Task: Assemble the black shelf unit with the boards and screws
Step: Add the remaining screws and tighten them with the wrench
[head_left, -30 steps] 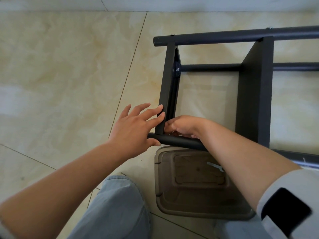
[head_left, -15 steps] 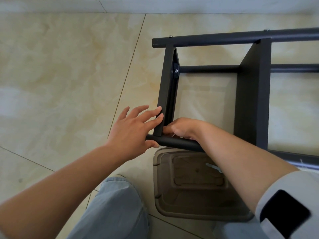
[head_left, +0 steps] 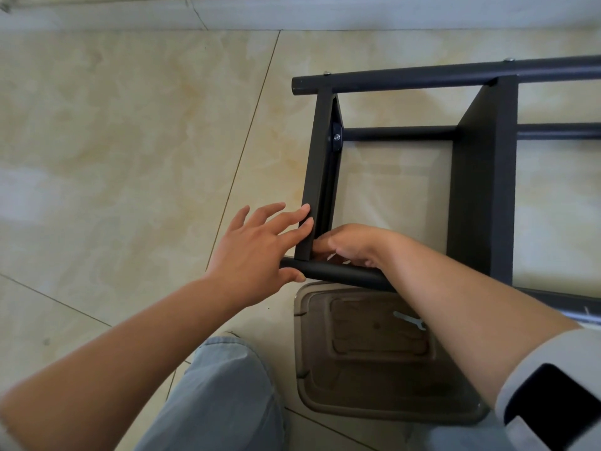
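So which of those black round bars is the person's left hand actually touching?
The nearest bar, just above the brown tray. The left hand has its thumb on it; the two farther bars are untouched.

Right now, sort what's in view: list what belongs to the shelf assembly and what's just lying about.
Part of the job:
black shelf frame
end board
left hand steadying that board
right hand at the near corner joint
small wrench

Lying about:
brown plastic lid under the wrench
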